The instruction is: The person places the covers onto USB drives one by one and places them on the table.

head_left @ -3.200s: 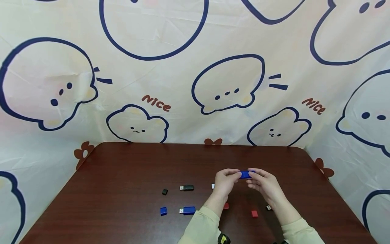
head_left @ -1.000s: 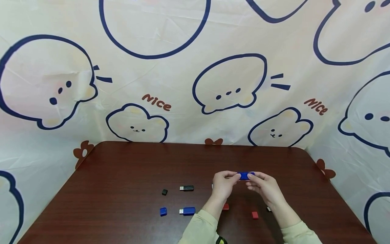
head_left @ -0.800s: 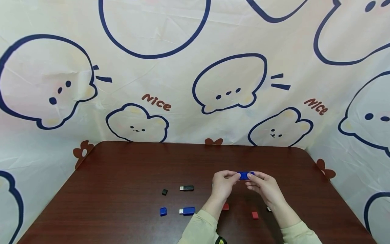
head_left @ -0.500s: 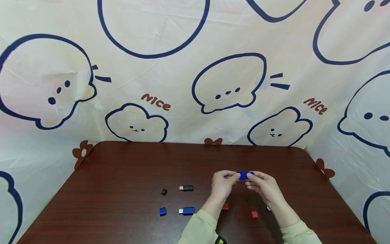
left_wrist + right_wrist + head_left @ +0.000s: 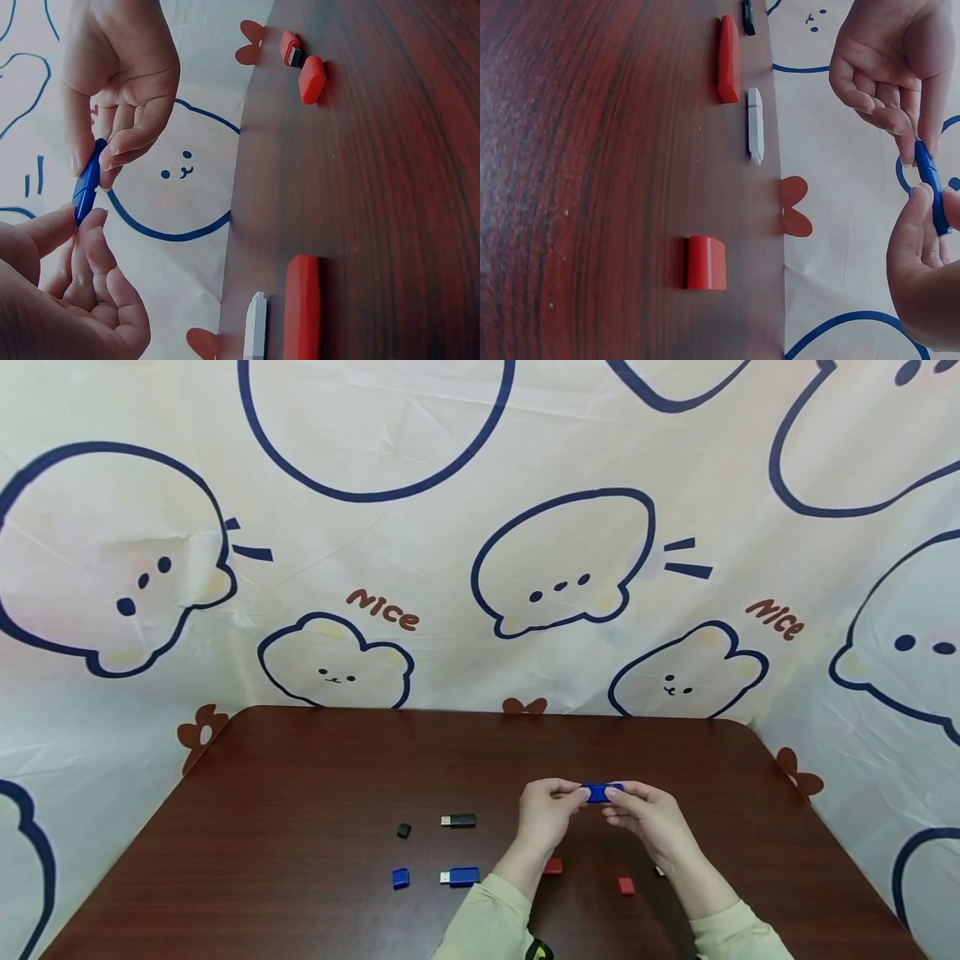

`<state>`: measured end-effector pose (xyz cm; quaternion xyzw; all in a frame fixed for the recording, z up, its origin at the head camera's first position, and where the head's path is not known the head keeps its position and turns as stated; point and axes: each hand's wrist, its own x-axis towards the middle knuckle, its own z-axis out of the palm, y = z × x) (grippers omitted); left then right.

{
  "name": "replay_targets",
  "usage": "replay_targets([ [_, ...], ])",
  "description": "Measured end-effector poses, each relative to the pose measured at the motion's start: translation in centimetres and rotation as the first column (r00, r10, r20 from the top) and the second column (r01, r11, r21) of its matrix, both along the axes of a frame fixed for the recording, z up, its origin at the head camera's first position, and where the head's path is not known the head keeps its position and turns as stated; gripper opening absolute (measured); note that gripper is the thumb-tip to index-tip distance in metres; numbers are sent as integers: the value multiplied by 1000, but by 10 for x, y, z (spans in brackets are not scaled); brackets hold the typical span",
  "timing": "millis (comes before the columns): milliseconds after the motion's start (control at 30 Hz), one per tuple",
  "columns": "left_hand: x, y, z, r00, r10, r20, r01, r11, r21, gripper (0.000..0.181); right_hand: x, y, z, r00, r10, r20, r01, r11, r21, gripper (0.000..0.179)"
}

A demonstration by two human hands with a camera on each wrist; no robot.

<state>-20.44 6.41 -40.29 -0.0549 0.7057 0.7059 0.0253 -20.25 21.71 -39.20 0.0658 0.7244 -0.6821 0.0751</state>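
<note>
Both hands hold a blue USB stick (image 5: 597,792) level above the far half of the table. My left hand (image 5: 545,814) pinches its left end between thumb and fingers. The right hand (image 5: 654,817) pinches the other end in the same way. In the left wrist view a seam crosses the blue stick (image 5: 88,184), and no metal plug shows. Fingertips cover both its ends. Below the hands lie a red USB stick (image 5: 552,867), partly behind the left forearm, and a small red cap (image 5: 626,886). A white stick (image 5: 755,126) shows in the right wrist view, hidden from the head view.
Left of the arms lie a black USB stick (image 5: 459,821) and a blue one (image 5: 460,877), metal plugs bared, with a black cap (image 5: 404,831) and a blue cap (image 5: 401,878) beside them. Half behind the right wrist lies a small piece (image 5: 659,872). A patterned cloth (image 5: 442,552) hangs behind the table.
Both hands keep their pinch on the blue USB stick and have drifted slightly left since the oldest frame. The white stick's end, seen then beside the left hand, is hidden now.
</note>
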Motion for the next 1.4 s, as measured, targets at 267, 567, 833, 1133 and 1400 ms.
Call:
replay_targets([
  [267,0,-1,1,1000,-18,-3,18,999,32,16,0,0,2,1000,9,20,-8,999,-38,13],
  [567,-1,-14,2,961,-205,-184,173,970,-172,24,3,-2,6,1000,20,8,-18,992,-123,8],
  [833,1,-17,6,939,-235,-250,157,942,-296,21,4,-1,9,999,46,7,-44,991,-124,11],
  [1133,4,-18,10,933,-217,-288,125,944,-306,20,7,-3,13,999,48,9,-46,989,-141,8],
  [1400,5,-17,8,936,-200,-289,111,948,-297,20,8,-5,15,999,39,-9,-40,992,-120,7],
])
